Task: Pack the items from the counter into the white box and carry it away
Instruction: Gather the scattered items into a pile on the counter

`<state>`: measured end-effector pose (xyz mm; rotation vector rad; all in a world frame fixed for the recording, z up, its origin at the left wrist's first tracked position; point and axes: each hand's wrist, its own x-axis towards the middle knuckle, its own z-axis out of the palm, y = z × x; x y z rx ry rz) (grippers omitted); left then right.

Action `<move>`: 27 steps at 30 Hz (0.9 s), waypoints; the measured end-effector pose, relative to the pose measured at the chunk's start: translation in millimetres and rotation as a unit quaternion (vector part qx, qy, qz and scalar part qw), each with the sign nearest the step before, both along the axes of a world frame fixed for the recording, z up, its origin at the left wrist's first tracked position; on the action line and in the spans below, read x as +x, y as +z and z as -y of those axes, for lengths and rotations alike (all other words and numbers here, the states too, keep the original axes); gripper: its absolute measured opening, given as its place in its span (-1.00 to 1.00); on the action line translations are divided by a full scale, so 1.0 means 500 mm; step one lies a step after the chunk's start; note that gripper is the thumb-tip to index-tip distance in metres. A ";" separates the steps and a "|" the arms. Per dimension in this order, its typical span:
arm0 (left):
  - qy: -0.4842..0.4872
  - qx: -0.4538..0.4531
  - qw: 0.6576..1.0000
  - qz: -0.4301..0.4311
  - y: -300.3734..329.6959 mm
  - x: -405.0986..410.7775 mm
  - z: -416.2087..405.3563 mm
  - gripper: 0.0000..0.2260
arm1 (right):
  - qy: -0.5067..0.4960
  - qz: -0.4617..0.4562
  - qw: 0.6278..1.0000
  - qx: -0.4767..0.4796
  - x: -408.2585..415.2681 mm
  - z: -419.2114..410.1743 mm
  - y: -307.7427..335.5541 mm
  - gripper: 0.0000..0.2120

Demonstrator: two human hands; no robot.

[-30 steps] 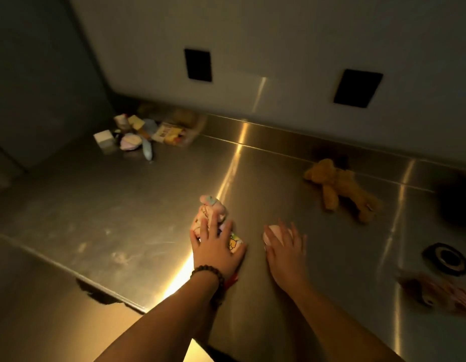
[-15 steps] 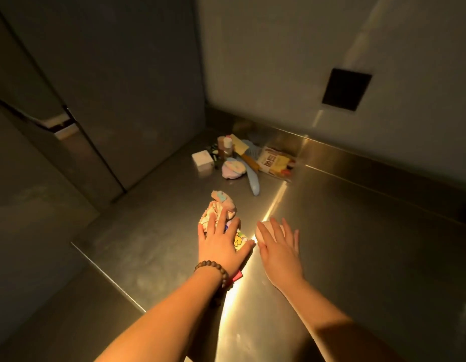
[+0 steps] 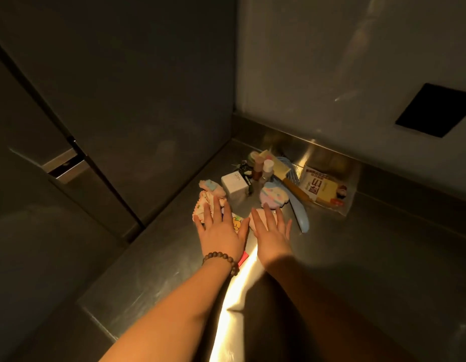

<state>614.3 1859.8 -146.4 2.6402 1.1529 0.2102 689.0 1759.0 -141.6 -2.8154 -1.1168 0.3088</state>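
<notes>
My left hand (image 3: 221, 231), with a bead bracelet on the wrist, lies flat with straight fingers on a bundle of patterned cloth pieces (image 3: 208, 202) and a cartoon-printed item (image 3: 237, 222). My right hand (image 3: 272, 232) lies flat beside it, fingers straight, pressing a pale pink round item (image 3: 258, 214). Just beyond my fingers sits a pile in the counter's corner: a small white box (image 3: 234, 185), a round pastel plush pad (image 3: 273, 197), a light blue handled tool (image 3: 299, 212), small bottles (image 3: 263, 168) and a snack packet (image 3: 323, 189).
The steel counter (image 3: 357, 257) meets a dark cabinet wall (image 3: 122, 100) on the left and a pale back wall with a black socket plate (image 3: 432, 111). The counter's front edge (image 3: 96, 317) runs at lower left.
Both hands have slid their items across the counter to the left, up against the pile in the corner. The view turned left, so the teddy bear and drain are out of sight.
</notes>
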 end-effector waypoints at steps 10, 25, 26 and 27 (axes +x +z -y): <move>0.007 -0.056 0.986 0.155 0.041 -0.036 -0.015 -0.42 | 0.005 0.019 0.998 0.054 -0.020 0.053 0.016 -0.35; -0.164 -0.044 0.981 -0.095 0.004 -0.066 -0.084 -0.41 | 0.008 0.036 0.999 -0.002 -0.048 0.015 0.016 -0.45; -0.170 -0.046 0.980 -0.097 0.003 -0.055 -0.090 -0.40 | 0.002 0.038 0.999 0.002 -0.047 0.011 0.016 -0.46; -0.175 -0.049 0.979 -0.096 0.002 -0.045 -0.095 -0.39 | -0.003 0.040 0.999 0.009 -0.046 0.005 0.016 -0.47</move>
